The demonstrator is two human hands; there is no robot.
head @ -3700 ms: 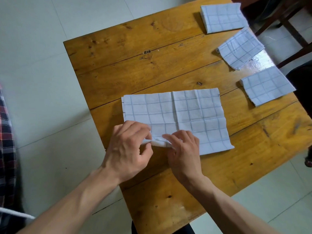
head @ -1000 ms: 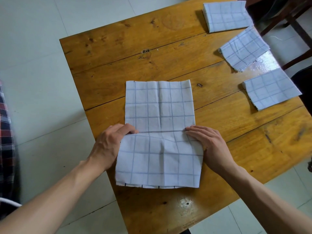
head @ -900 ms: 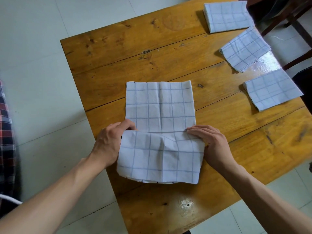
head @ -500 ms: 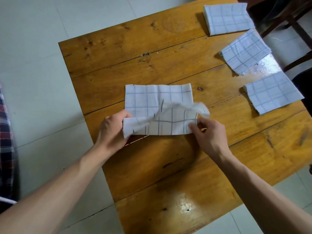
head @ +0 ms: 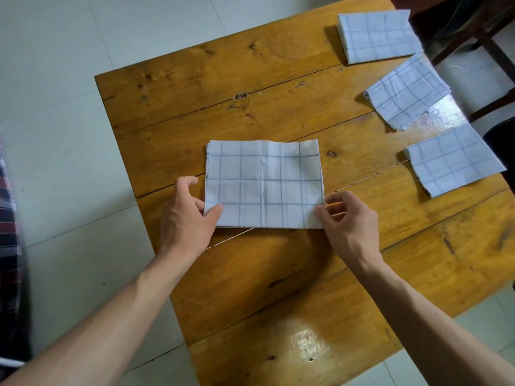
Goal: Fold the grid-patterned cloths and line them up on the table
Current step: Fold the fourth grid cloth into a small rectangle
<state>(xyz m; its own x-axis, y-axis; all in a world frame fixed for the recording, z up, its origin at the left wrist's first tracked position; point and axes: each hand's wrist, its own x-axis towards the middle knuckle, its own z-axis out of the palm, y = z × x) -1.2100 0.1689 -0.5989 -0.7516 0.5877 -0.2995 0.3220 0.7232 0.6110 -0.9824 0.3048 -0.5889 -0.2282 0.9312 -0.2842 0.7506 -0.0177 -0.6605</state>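
The white cloth with thin blue grid lines (head: 264, 185) lies flat near the middle of the yellow-brown wooden plank table (head: 278, 274), folded into a wide rectangle. The left hand (head: 186, 218) is at its near left corner: the thumb lies on top of the corner, and the fingers are loosely bent beside the left edge. It looks like a light pinch of that corner, but I cannot tell if any finger is under the cloth. The right hand (head: 348, 221) is at the near right corner with its fingers bent and a little apart. Its fingertips touch the corner or sit just beside it, and I cannot tell if it holds the cloth.

I think the step now is one more fold, side over side. To do it well, both hands should hold the corners of one short side, bring it over to the other short side, match the edges, and then press the fold flat. The grid lines can help to keep it straight.

Counting: one cloth is being folded. Three small folded grid cloths (head: 376, 34) (head: 407, 93) (head: 451, 160) lie in a row along the right side of the table. That makes four cloths. There are two hands and one table
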